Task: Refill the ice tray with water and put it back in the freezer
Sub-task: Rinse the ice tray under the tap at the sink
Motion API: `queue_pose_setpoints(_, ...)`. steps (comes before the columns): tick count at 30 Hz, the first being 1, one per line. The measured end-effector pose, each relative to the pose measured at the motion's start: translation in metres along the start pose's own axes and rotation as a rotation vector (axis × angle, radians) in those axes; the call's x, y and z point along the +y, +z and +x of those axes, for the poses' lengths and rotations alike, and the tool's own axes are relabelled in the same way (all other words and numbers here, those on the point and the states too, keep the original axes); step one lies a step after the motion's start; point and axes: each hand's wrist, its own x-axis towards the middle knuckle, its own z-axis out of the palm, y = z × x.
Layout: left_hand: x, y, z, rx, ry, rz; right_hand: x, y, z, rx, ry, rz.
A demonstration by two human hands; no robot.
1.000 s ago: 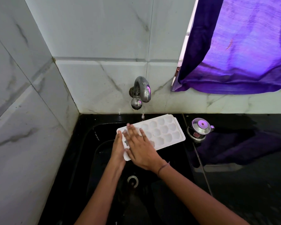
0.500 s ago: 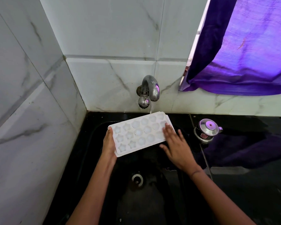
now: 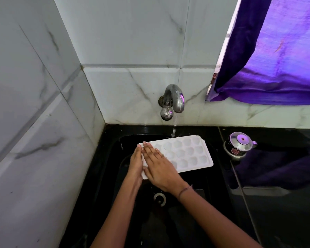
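I am watching through the head camera, looking down into a corner of a kitchen. Pale marble-veined wall tiles [image 3: 132, 42] are filling the upper part of the view and running down the left side. A purple curtain [image 3: 276, 51] is hanging at the upper right, glowing with light from behind. A chrome tap [image 3: 174, 99] is sticking out of the back wall, and a thin stream of water [image 3: 174, 122] is falling from its spout.

Below it I am seeing a glossy black sink [image 3: 115, 154] set into a black counter [image 3: 284, 221] that is reflecting the curtain. A round drain [image 3: 159, 198] is showing at the bottom of the basin. A small steel pot with a lid [image 3: 240, 145] is standing on the counter just right of the sink.

The white ice tray [image 3: 184, 154] is being held over the basin, cavities up, its far long edge right under the stream. The left hand [image 3: 135, 163] is gripping the tray's left short end, though the other hand is hiding its thumb. The right hand [image 3: 159, 167] is lying flat on top of the tray's left part, fingers straight and pointing away, clasping nothing. A thin bracelet [image 3: 184, 189] is circling the right wrist.
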Motion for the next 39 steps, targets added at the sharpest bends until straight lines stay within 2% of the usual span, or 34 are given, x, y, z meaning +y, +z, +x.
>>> queue_pose_setpoints(3,0.004,-0.011,0.006,0.036,-0.011,-0.008,0.035,-0.007,-0.004,-0.045,-0.053,-0.04)
queue_pose_setpoints(9,0.016,-0.031,0.016,0.098,-0.038,-0.082,0.1,-0.026,-0.015,-0.115,0.273,-0.081)
queue_pose_setpoints(13,0.012,-0.022,0.013,0.092,-0.074,-0.116,0.075,-0.028,-0.005,-0.045,0.346,-0.063)
queue_pose_setpoints(16,0.006,-0.007,0.027,0.062,-0.091,-0.127,0.033,-0.01,0.011,-0.038,0.271,-0.005)
queue_pose_setpoints(19,0.008,0.002,0.017,0.034,-0.06,-0.069,0.0,0.007,0.014,0.014,0.119,-0.033)
queue_pose_setpoints(24,0.006,-0.034,0.035,0.069,-0.091,-0.104,0.02,0.011,0.003,-0.091,-0.255,-0.116)
queue_pose_setpoints(26,0.009,-0.047,0.041,0.059,-0.117,-0.123,0.04,0.006,-0.007,-0.137,-0.285,-0.131)
queue_pose_setpoints(28,0.016,-0.051,0.037,0.124,-0.087,-0.107,0.068,-0.002,-0.014,-0.098,-0.176,-0.098)
queue_pose_setpoints(30,0.017,-0.054,0.031,0.127,-0.072,-0.101,0.098,-0.015,-0.016,-0.027,0.034,-0.009)
queue_pose_setpoints(34,0.007,-0.058,0.033,0.076,-0.124,-0.075,0.121,-0.051,0.021,0.434,0.452,0.37)
queue_pose_setpoints(35,0.007,-0.055,0.032,0.062,-0.13,-0.064,0.121,-0.06,0.038,0.468,0.528,0.477)
queue_pose_setpoints(37,0.007,-0.049,0.029,0.029,-0.133,-0.033,0.117,-0.076,0.069,0.349,0.628,0.697)
queue_pose_setpoints(39,0.006,-0.043,0.027,-0.01,-0.12,-0.011,0.113,-0.079,0.096,0.243,0.638,0.829)
